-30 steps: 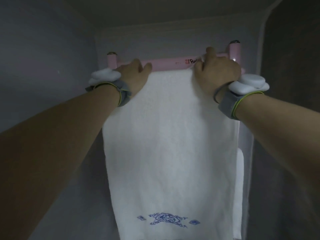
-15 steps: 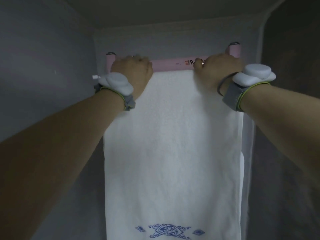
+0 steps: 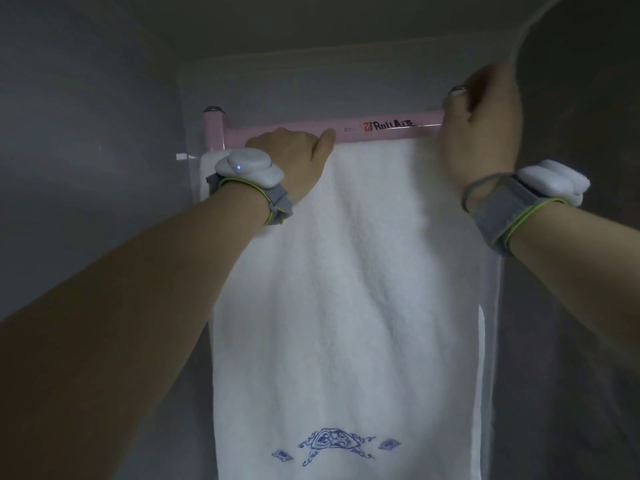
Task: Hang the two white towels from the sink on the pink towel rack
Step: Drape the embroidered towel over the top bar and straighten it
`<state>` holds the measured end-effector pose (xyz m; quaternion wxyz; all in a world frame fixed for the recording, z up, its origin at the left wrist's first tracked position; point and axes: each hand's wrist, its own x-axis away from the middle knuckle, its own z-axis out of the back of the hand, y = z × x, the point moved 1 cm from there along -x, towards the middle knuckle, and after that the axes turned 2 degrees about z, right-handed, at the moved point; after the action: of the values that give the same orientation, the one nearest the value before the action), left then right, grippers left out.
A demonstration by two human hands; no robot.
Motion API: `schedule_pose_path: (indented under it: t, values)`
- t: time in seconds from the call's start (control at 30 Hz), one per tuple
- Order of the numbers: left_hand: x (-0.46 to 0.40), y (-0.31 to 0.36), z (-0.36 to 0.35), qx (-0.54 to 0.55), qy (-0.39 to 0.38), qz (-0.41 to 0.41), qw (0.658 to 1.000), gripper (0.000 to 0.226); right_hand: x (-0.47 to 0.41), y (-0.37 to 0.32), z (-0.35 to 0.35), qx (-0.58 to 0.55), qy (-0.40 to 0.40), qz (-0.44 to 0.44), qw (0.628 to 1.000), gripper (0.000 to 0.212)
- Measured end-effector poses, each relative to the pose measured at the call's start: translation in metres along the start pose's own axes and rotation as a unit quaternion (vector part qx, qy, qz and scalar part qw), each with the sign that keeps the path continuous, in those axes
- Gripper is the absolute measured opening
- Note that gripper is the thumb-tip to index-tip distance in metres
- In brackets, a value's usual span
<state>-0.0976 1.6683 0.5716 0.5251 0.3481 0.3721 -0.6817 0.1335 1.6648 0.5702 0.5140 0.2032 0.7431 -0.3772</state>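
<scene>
Towel (image 3: 346,289), white, blue emblem near the bottom edge: draped over pink rack (image 3: 381,128), hanging flat. Left hand (image 3: 294,157): fingers curled at the towel's top left edge, grip hidden. Right hand (image 3: 481,123): blurred at the rack's right end; state cannot be told.
</scene>
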Motion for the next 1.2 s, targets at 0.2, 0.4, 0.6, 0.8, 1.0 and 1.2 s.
schedule_pose_path:
  t: [0.2,0.4,0.6,0.8,1.0,1.2]
  values:
    - [-0.008,-0.001,0.002,0.005,-0.034,0.017,0.999,0.062,0.006,0.037,0.015,-0.014,0.004,-0.230,0.973,0.020]
    - [-0.006,0.001,0.007,0.006,-0.051,0.007,0.999,0.055,0.043,0.036,0.013,-0.363,-0.243,-0.414,0.799,0.026]
    - [-0.007,0.001,0.006,0.006,-0.051,0.013,0.999,0.058,0.044,0.030,0.017,-0.429,-0.331,-0.373,0.753,0.024]
    - [-0.004,-0.003,0.005,0.012,-0.038,0.011,0.999,0.058,0.044,0.038,0.016,-0.410,-0.331,-0.365,0.767,0.022]
    - [0.007,-0.019,0.004,0.080,0.042,0.016,0.996,0.037,0.047,0.055,0.013,-0.363,-0.309,-0.377,0.794,0.030]
    - [0.039,-0.061,-0.005,0.144,0.232,0.260,0.926,0.035,0.056,0.063,0.013,-0.342,-0.322,-0.364,0.804,0.041]
